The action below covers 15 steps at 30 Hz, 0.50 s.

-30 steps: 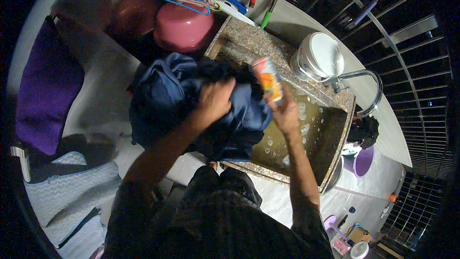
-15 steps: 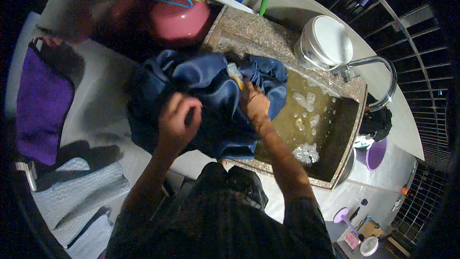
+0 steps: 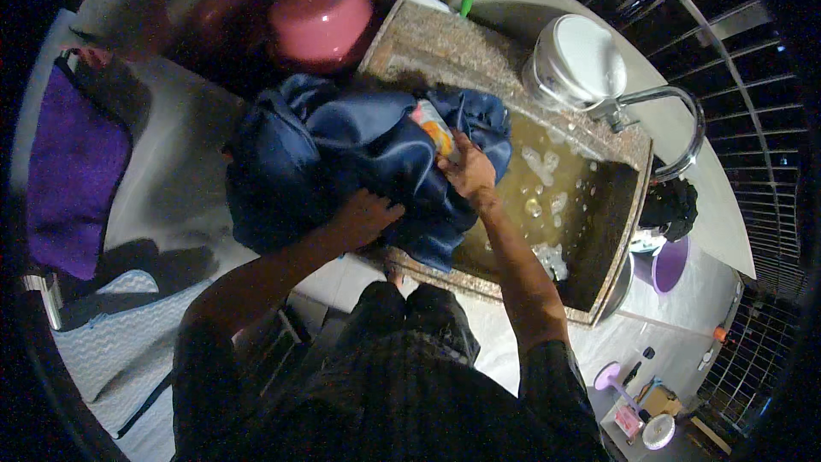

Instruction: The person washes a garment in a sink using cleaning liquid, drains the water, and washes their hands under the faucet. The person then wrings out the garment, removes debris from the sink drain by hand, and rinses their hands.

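Speckled-stone sink (image 3: 453,38) bears a white bucket (image 3: 588,58) at its back and navy cloth (image 3: 363,124) at its left, right hand (image 3: 472,169) gripping a packet (image 3: 434,127), left hand (image 3: 366,216) unclear in grip.

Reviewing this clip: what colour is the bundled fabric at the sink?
The fabric is dark navy blue; head view shows it.

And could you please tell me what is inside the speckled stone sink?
Cloudy yellowish-brown water with whitish foam clumps shows on the right. Shiny dark-blue fabric hides the left part; what lies beneath it cannot be seen.
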Tool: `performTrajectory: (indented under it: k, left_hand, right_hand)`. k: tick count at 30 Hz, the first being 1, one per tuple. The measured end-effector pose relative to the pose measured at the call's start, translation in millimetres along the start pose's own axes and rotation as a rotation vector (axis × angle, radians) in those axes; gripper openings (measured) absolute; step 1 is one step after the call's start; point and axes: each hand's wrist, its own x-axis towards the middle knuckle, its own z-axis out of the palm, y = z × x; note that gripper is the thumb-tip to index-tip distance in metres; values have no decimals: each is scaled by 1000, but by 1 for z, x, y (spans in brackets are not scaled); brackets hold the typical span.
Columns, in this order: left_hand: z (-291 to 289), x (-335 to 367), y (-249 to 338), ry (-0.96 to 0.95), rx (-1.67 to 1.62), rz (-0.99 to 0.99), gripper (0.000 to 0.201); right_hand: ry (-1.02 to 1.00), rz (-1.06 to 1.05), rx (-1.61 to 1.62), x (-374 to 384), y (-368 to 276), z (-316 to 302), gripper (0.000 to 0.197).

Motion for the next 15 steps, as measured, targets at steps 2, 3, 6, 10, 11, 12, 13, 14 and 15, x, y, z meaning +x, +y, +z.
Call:
performTrajectory:
  k: [2, 3, 6, 10, 11, 12, 13, 14, 15]
  left_hand:
    - [-60, 6, 0, 372, -602, -63, 47]
    - [-87, 21, 1, 438, -568, -129, 43]
    - [-148, 60, -29, 712, -499, -209, 41]
    - [-78, 111, -92, 607, -317, -613, 50]
    - [-59, 111, -96, 555, -285, -679, 47]
    - [-48, 122, -94, 495, -234, -686, 50]
    - [-40, 128, -101, 492, -236, -668, 53]
    - [-35, 131, -105, 479, -240, -652, 56]
    - [-34, 133, -111, 480, -239, -650, 56]
  right_hand:
    - [10, 109, 78, -13, -8, -20, 66]
    - [169, -39, 254, -16, 12, -30, 67]
    - [346, -274, 548, -36, -16, -104, 72]
    - [631, -523, 327, -53, -91, -163, 72]
    - [683, -577, 273, -56, -108, -165, 70]
    - [687, -575, 265, -56, -109, -158, 70]
    - [761, -553, 309, -53, -110, -142, 70]
    - [828, -521, 356, -50, -105, -118, 69]
    - [787, -405, 241, -48, -94, -88, 63]
